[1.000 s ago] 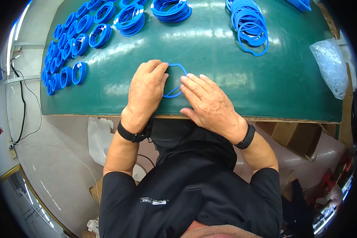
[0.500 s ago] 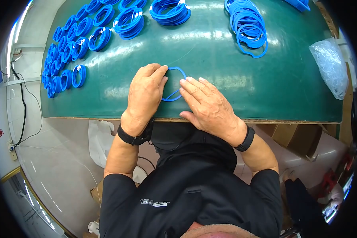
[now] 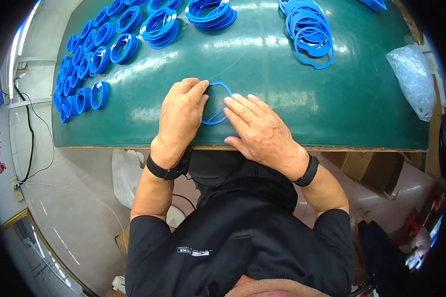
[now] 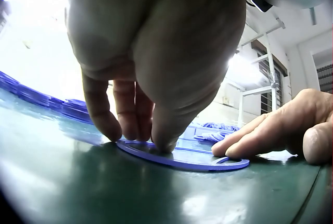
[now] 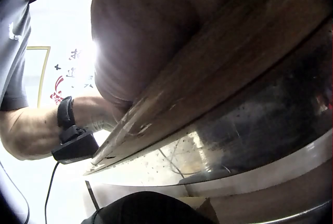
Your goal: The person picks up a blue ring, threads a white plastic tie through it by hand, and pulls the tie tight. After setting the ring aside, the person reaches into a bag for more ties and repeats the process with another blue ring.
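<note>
I see the left hand (image 3: 181, 114) arched, fingers bent down, pinching the blue ring (image 4: 192, 165) on the green table (image 3: 357, 109). The right hand (image 3: 262, 127) rests, fingers straight, on the ring's right side.

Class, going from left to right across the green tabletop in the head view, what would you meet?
Leftmost bundles of blue rings, left hand, lone blue ring, right hand, clear plastic bag.
</note>
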Available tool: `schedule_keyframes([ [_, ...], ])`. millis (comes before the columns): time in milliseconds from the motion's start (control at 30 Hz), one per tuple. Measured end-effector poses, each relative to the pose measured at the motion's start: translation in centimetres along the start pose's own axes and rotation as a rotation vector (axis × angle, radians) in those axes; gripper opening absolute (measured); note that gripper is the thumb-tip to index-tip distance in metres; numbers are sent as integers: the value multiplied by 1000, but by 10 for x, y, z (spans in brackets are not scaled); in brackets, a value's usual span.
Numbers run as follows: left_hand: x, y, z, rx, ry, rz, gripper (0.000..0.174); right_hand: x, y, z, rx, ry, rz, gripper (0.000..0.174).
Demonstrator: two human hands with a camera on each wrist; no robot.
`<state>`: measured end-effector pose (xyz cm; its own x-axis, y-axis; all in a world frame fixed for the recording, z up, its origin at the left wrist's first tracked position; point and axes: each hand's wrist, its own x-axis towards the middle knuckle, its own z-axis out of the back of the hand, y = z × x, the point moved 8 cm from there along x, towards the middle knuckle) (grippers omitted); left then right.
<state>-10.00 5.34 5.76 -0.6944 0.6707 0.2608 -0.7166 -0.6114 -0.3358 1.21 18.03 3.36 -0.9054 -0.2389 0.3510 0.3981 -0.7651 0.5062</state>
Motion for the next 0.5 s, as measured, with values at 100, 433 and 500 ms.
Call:
schedule_keyframes([
  [100, -1, 0, 0, 1, 4, 1, 31, -1, 0, 0, 0, 1, -1, 63],
  [433, 0, 0, -1, -4, 16, 16, 30, -1, 0, 1, 2, -5, 1, 62],
  [500, -1, 2, -1, -4, 6, 20, 29, -1, 0, 1, 1, -9, 2, 62],
])
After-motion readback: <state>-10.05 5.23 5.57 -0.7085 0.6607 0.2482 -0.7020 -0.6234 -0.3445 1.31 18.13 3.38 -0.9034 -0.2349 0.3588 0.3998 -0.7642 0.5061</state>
